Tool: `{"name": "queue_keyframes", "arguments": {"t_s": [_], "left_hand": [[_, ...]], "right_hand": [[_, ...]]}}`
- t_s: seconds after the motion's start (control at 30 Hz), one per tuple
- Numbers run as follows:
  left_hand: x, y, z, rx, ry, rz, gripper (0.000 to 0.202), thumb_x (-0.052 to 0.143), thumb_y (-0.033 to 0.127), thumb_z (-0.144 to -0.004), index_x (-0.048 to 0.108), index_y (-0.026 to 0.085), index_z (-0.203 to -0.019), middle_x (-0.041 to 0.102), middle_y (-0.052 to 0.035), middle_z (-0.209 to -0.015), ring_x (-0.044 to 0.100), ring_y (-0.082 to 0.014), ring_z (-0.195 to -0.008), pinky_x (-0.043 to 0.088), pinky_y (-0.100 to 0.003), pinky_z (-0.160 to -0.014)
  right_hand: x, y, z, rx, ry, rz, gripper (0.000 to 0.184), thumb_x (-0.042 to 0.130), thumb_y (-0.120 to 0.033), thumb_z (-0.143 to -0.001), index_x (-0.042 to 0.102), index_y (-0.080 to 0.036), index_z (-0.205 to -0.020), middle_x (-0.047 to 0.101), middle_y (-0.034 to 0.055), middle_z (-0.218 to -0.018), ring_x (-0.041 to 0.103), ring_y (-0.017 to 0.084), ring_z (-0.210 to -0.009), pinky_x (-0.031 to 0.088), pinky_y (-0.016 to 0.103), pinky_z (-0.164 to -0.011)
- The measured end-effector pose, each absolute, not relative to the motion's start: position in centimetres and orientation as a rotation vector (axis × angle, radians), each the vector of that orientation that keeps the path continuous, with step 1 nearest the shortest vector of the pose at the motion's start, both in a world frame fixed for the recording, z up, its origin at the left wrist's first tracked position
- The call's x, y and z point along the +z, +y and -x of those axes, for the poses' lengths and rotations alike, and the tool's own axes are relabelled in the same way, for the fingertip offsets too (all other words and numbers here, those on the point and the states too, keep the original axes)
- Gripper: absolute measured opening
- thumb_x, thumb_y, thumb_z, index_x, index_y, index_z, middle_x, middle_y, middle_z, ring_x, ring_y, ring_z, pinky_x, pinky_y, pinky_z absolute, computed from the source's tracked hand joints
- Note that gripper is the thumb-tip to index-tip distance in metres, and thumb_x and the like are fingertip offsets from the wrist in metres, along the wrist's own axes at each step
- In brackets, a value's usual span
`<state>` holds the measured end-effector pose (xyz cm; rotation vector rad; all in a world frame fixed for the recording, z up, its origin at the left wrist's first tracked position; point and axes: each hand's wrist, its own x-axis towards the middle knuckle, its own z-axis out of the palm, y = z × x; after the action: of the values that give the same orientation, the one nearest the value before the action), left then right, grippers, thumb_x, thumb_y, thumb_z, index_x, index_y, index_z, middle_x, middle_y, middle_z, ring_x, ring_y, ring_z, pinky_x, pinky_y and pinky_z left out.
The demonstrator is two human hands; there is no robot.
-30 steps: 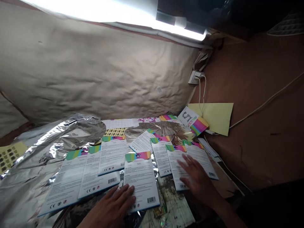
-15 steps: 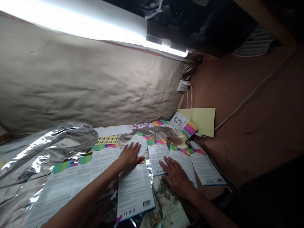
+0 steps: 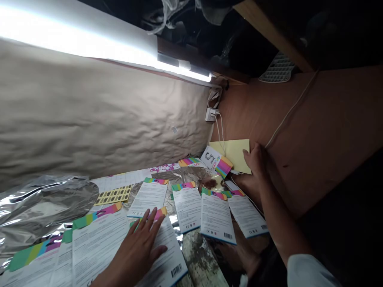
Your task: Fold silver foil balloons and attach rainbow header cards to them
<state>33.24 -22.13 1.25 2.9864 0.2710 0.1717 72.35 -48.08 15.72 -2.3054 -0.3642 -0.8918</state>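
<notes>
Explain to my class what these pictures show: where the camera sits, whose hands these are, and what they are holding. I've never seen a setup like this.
The picture comes from a camera worn on a person's head, looking forward and down, so the two bare hands are the wearer's own. The left hand lies flat on a printed card with a rainbow-striped top, one of several spread out together. Crumpled silver foil lies beside them. The right hand is at the edge of a pale yellow sheet; whether it is gripping the sheet is hard to tell.
</notes>
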Motion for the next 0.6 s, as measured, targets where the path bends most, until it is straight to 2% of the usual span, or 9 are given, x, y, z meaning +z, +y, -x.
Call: {"name": "queue_keyframes", "arguments": {"t_s": [0.13, 0.23, 0.3, 0.37, 0.4, 0.47, 0.53, 0.6], "left_hand": [[1.5, -22.6, -31.3, 0.389, 0.074, -2.871, 0.064, 0.055, 0.047, -0.091, 0.037, 0.030, -0.150, 0.032, -0.0093, -0.155, 0.039, -0.0328, -0.139, 0.045, -0.048, -0.107], [2.5, -22.5, -30.6, 0.516, 0.006, -2.797, 0.066, 0.058, 0.042, -0.091, 0.032, 0.036, -0.151, 0.033, -0.0064, -0.155, 0.043, -0.0311, -0.137, 0.048, -0.045, -0.104], [3.6, -22.3, -30.4, 0.575, 0.027, -2.751, 0.066, 0.058, 0.042, -0.091, 0.031, 0.038, -0.151, 0.036, -0.0049, -0.154, 0.045, -0.0302, -0.136, 0.048, -0.045, -0.104], [5.0, -22.1, -30.2, 0.613, 0.068, -2.687, 0.064, 0.056, 0.044, -0.092, 0.031, 0.039, -0.151, 0.040, -0.0038, -0.153, 0.047, -0.0290, -0.134, 0.048, -0.045, -0.104], [5.7, -22.0, -30.1, 0.623, 0.093, -2.645, 0.063, 0.055, 0.045, -0.092, 0.032, 0.038, -0.151, 0.042, -0.0034, -0.152, 0.048, -0.0283, -0.134, 0.048, -0.044, -0.104], [7.2, -21.9, -29.9, 0.640, 0.155, -2.546, 0.063, 0.053, 0.046, -0.093, 0.031, 0.037, -0.151, 0.045, -0.0026, -0.151, 0.049, -0.0271, -0.134, 0.047, -0.043, -0.106], [8.6, -21.9, -29.6, 0.673, 0.226, -2.436, 0.062, 0.053, 0.046, -0.093, 0.030, 0.036, -0.151, 0.044, -0.0022, -0.152, 0.044, -0.0267, -0.137, 0.042, -0.045, -0.110], [9.8, -22.0, -29.3, 0.752, 0.297, -2.312, 0.062, 0.053, 0.047, -0.093, 0.032, 0.035, -0.150, 0.040, -0.0029, -0.154, 0.037, -0.0274, -0.142, 0.035, -0.048, -0.115]], "right_hand": [[17.0, -48.4, -73.2, -0.813, -0.306, 2.420, 0.032, 0.059, -0.026, -0.083, 0.066, -0.010, -0.108, 0.072, 0.0205, -0.095, 0.066, 0.031, -0.089, 0.047, 0.039, -0.078], [17.5, -47.8, -71.1, -0.842, -0.362, 2.439, 0.020, 0.056, -0.026, -0.083, 0.070, -0.013, -0.089, 0.072, 0.0197, -0.091, 0.065, 0.032, -0.088, 0.047, 0.039, -0.076], [18.6, -47.5, -68.4, -0.950, -0.450, 2.365, 0.020, 0.055, -0.028, -0.084, 0.070, -0.015, -0.089, 0.071, 0.0189, -0.098, 0.062, 0.033, -0.097, 0.046, 0.040, -0.079], [19.9, -47.0, -64.7, -0.893, -0.639, 2.178, 0.022, 0.058, -0.034, -0.084, 0.068, -0.017, -0.093, 0.071, 0.0148, -0.099, 0.062, 0.030, -0.095, 0.048, 0.038, -0.078], [20.5, -46.6, -62.6, -0.694, -0.760, 2.061, 0.024, 0.060, -0.038, -0.084, 0.067, -0.018, -0.096, 0.071, 0.0113, -0.093, 0.064, 0.027, -0.086, 0.049, 0.035, -0.073], [21.0, -45.4, -58.5, -0.063, -0.921, 1.767, 0.030, 0.062, -0.044, -0.085, 0.065, -0.021, -0.105, 0.071, 0.0061, -0.086, 0.065, 0.021, -0.069, 0.051, 0.031, -0.062], [20.6, -43.6, -55.1, 0.488, -0.975, 1.491, 0.036, 0.068, -0.044, -0.083, 0.064, -0.021, -0.110, 0.072, 0.0053, -0.087, 0.066, 0.018, -0.066, 0.052, 0.029, -0.061], [19.4, -41.7, -52.7, 0.850, -0.961, 1.318, 0.040, 0.073, -0.041, -0.080, 0.065, -0.018, -0.111, 0.073, 0.0067, -0.089, 0.068, 0.017, -0.069, 0.053, 0.027, -0.063]]}}
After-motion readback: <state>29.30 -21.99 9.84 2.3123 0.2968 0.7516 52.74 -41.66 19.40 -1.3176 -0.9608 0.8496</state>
